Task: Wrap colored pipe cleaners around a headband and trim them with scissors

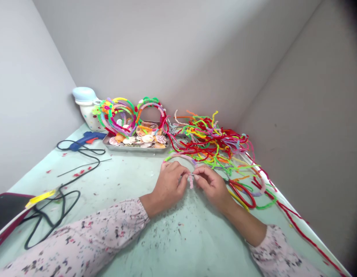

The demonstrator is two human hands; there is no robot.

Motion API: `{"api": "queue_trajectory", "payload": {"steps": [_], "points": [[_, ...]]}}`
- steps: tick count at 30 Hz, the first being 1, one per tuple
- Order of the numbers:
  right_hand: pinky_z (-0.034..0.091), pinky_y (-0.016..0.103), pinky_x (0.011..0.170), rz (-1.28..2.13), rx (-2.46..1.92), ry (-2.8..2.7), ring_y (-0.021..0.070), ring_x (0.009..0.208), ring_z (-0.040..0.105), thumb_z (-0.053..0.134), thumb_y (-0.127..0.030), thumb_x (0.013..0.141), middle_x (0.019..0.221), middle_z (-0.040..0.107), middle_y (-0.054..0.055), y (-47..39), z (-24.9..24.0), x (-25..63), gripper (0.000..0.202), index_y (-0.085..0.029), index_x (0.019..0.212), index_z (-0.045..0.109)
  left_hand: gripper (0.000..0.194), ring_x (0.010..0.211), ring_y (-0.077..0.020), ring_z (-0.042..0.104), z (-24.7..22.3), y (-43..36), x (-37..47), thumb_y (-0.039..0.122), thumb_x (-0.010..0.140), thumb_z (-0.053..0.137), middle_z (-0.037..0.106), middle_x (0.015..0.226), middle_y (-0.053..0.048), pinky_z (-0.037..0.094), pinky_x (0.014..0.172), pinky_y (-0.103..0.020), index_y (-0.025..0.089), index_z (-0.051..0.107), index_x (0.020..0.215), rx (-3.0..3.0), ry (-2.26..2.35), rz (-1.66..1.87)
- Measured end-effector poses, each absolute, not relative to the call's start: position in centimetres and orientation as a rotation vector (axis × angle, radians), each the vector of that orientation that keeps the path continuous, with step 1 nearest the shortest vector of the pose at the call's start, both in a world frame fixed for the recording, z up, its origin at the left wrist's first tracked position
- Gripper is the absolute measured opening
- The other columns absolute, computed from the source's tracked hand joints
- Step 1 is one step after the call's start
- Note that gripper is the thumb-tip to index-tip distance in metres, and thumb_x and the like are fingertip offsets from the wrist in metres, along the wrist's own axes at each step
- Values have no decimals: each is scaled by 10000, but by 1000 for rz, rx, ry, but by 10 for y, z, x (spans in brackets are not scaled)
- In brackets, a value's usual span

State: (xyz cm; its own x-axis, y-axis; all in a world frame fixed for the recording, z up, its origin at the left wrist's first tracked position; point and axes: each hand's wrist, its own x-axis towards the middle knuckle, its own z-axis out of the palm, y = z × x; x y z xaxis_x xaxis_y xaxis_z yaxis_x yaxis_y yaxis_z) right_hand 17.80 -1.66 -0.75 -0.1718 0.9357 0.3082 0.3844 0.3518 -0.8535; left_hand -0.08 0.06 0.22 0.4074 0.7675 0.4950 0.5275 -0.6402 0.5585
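Between my two hands is a pink pipe cleaner [191, 181], its fuzzy end hanging down from my fingertips. Behind them arches a headband [181, 155] wrapped in pink, green and purple fuzz, its lower ends hidden by the hands. My left hand [170, 182] pinches at the pipe cleaner with thumb and forefinger. Close beside it, my right hand [211, 184] pinches the same strand from the other side. Scissors with red handles [244, 194] lie just right of my right hand, partly under pipe cleaners.
Behind the hands stands a metal tray [134, 150] of seashells [148, 138] with wrapped headbands [120, 115] on top. A heap of coloured pipe cleaners [213, 134] spreads at right. Leftward are a blue glue gun [87, 140], its black cord [62, 207] and a white container [87, 109].
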Motion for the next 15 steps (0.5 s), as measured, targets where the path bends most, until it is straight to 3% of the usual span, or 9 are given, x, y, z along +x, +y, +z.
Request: {"api": "queue_trajectory", "payload": {"steps": [8,15], "points": [[396,266,622,682,-1258,-1740,140,668,495,513,-286,897,770,562,2,-20,-5,175,115,-207,834,568,125,855,-192,549,3,0,-1,138,868,496,603,836,-29,350,823,-375,182,609,835,2365,1138,1083],[398,255,612,783,-1249,-1715,135,650,487,511,-306,904,741,545,-11,-19,-8,177,127,-213,831,557,51,840,-189,559,2,1,-1,172,839,568,622,838,-22,355,824,-375,185,617,840,2348,1129,1101]]}}
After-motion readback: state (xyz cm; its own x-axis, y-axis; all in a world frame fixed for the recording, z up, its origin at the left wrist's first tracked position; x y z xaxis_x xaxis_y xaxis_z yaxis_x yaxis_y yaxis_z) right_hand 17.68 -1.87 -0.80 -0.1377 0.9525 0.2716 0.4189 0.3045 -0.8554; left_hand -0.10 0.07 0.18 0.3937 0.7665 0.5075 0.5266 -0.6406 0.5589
